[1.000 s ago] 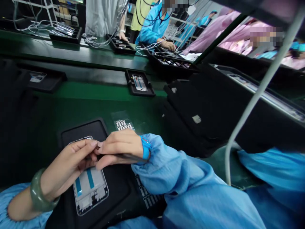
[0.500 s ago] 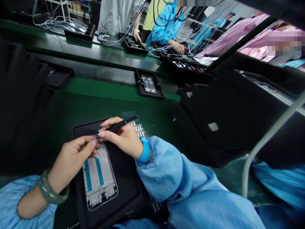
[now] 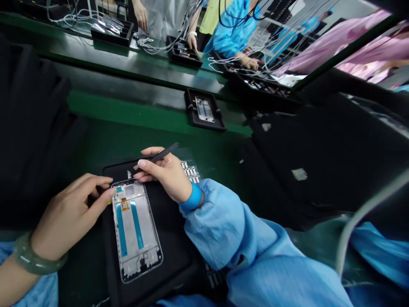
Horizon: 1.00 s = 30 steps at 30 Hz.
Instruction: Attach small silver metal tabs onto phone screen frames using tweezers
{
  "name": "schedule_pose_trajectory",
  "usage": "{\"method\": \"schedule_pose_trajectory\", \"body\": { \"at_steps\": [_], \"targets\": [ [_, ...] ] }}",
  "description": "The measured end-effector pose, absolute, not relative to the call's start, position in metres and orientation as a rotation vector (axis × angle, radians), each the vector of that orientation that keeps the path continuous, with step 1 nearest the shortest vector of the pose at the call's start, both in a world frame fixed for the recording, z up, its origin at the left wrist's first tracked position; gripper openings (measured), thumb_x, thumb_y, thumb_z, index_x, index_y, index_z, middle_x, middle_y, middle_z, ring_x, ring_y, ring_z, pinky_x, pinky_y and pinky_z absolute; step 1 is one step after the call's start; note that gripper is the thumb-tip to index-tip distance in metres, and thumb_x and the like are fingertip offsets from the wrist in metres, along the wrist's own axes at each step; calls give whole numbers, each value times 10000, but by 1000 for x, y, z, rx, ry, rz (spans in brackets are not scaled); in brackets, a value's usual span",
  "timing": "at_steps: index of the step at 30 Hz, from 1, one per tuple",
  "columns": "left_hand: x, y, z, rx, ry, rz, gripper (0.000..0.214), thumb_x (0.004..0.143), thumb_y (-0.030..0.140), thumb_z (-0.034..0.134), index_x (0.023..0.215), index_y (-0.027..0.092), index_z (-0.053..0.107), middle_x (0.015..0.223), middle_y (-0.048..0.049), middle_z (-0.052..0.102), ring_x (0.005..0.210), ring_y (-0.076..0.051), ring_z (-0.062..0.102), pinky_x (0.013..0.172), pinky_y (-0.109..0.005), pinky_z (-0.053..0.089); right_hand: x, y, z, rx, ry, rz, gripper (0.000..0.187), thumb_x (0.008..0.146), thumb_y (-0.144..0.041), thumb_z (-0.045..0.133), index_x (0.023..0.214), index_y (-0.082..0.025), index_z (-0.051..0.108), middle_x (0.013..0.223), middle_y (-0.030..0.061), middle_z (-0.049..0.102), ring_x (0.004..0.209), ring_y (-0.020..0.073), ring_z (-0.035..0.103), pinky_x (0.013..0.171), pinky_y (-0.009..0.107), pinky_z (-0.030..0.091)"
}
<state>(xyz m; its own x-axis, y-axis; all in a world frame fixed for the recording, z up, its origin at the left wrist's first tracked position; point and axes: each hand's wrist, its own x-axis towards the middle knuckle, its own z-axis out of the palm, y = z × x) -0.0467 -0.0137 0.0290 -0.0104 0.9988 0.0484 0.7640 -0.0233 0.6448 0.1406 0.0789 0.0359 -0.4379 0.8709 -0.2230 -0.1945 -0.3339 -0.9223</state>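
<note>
A phone frame with two blue strips and an orange flex cable lies face up on a black padded tray. My left hand, a green bangle at its wrist, is at the frame's upper left corner; thumb and forefinger are slightly apart, the thumb tip at the edge. Black tweezers rest in my right hand, slanting up to the right, above the frame's top end. The tweezers' tips are mostly hidden by the fingers. A small pale piece shows just beyond the frame's top edge.
A clear sheet of small metal parts lies behind my right wrist. Farther back, another tray holds a similar frame. Black foam sheets are stacked at right, dark material at left. People work across the bench among hanging cables.
My hands have moved apart; the left has gone left and down to the frame's corner, the right slightly up with the tweezers. The frame's upper part and flex cable now show.
</note>
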Motion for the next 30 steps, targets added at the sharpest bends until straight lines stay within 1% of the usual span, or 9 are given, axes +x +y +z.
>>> {"method": "schedule_pose_trajectory", "body": {
  "at_steps": [1, 3, 5, 8, 12, 19, 30],
  "targets": [
    [-50, -15, 24, 1985, 1786, 730, 355, 816, 490, 481, 1058, 247, 576, 1029, -31, 609, 935, -193, 569, 822, -337, 467, 138, 80, 31, -991, -1113, 1877, 415, 601, -314, 769, 891, -173, 507, 657, -30, 654, 588, 119, 675, 554, 195, 556],
    [-53, -16, 14, 2222, 1655, 677, 375, 829, 463, 482, 1136, 257, 539, 1180, -42, 557, 1144, -230, 476, 990, -415, 377, 133, 80, 22, -1016, -1127, 1889, 411, 576, -337, 778, 820, -163, 498, 600, -36, 636, 559, 120, 669, 523, 183, 548],
    [-53, -17, 8, 2334, 1576, 577, 376, 841, 454, 469, 1155, 257, 528, 1248, -43, 525, 1238, -243, 399, 1058, -456, 301, 129, 78, 15, -1048, -1184, 1878, 382, 580, -362, 771, 744, -147, 500, 538, -37, 611, 526, 116, 658, 490, 169, 534],
    [-51, -19, 5, 2356, 1597, 507, 380, 841, 467, 463, 1128, 226, 529, 1246, -63, 532, 1244, -244, 401, 1064, -464, 300, 127, 76, 11, -1102, -1249, 1855, 380, 581, -374, 767, 722, -146, 497, 488, -42, 590, 493, 118, 645, 453, 167, 519],
    [-50, -20, 7, 2359, 1615, 505, 373, 844, 482, 452, 1086, 210, 529, 1244, -78, 532, 1251, -241, 394, 1056, -457, 318, 126, 74, 10, -1151, -1316, 1818, 382, 576, -372, 770, 718, -150, 493, 490, -34, 595, 499, 128, 648, 452, 176, 516],
    [-47, -23, 5, 2351, 1634, 510, 394, 855, 475, 437, 1121, 193, 509, 1262, -76, 508, 1279, -218, 352, 1069, -412, 319, 127, 75, 3, -1110, -1428, 1793, 364, 608, -368, 755, 744, -161, 488, 544, -30, 608, 531, 140, 661, 463, 191, 517],
    [-47, -23, 5, 2361, 1640, 499, 396, 861, 483, 420, 1122, 199, 507, 1264, -74, 502, 1281, -220, 346, 1063, -417, 327, 128, 73, 4, -1139, -1544, 1687, 341, 658, -396, 717, 752, -175, 476, 566, -29, 613, 565, 156, 672, 487, 212, 515]
  ]
}}
